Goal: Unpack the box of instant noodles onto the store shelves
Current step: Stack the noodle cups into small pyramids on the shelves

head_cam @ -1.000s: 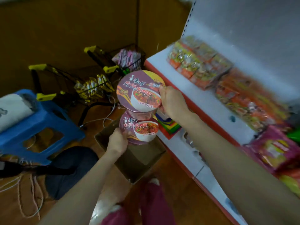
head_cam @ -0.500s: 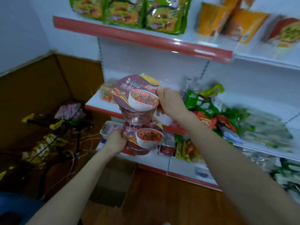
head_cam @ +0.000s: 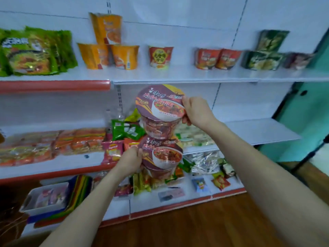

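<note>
Two purple instant noodle bowls are stacked in front of me, lids tilted toward the camera. My right hand [head_cam: 196, 112] grips the rim of the upper noodle bowl [head_cam: 160, 106] from the right. My left hand [head_cam: 130, 162] holds the lower noodle bowl [head_cam: 162, 156] at its left side. Both bowls hang in the air before the middle shelf [head_cam: 258, 130], just under the top shelf [head_cam: 178, 75]. The cardboard box is out of view.
The top shelf carries green noodle packs [head_cam: 33, 50], orange cups [head_cam: 108, 54], red cups [head_cam: 218, 58] and dark green cups [head_cam: 263, 57]. Packets crowd the middle shelf's left part and the bottom shelf [head_cam: 169, 202]. A white bin [head_cam: 48, 196] sits low left. Wooden floor lies below.
The view has swung up and right from the floor and box to face the shelves. Both hands carried the stacked bowls up with it, keeping the same grip.
</note>
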A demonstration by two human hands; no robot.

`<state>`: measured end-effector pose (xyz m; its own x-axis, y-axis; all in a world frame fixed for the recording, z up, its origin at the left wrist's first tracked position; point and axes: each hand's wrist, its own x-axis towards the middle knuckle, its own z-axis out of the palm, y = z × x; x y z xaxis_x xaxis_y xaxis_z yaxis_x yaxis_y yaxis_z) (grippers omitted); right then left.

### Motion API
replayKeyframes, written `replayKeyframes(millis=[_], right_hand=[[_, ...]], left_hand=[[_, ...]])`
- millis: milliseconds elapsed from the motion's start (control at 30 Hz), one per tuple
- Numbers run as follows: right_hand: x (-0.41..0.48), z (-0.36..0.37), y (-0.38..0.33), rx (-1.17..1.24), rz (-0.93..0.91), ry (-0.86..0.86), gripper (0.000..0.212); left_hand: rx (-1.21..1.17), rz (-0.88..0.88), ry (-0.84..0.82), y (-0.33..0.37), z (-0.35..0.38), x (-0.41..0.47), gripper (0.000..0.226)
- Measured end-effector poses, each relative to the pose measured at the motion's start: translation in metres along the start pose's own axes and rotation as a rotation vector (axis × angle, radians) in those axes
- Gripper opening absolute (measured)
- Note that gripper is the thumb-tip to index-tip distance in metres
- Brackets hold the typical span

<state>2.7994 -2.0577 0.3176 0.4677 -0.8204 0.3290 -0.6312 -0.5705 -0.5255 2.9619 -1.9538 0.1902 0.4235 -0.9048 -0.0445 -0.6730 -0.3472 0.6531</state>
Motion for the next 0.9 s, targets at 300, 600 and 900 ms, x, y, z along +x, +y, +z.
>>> replayKeyframes(millis=[300,600,900], right_hand=[[-0.016,-0.122,0.157,0.043,0.326,0.200,0.050],[0.000,-0.221,0.301,0.035,0.600,0.478,0.042],[0.007,-0.318,0.413,-0.132,0.767,0.756,0.054]], left_hand=[[-0.050,0.241,-0.160,0.152,0.106,0.062,0.037],[-0.084,0.454,-0.275,0.280,0.191,0.152,0.046],[-0.108,0.687,-0.308,0.438,0.266,0.241,0.053]])
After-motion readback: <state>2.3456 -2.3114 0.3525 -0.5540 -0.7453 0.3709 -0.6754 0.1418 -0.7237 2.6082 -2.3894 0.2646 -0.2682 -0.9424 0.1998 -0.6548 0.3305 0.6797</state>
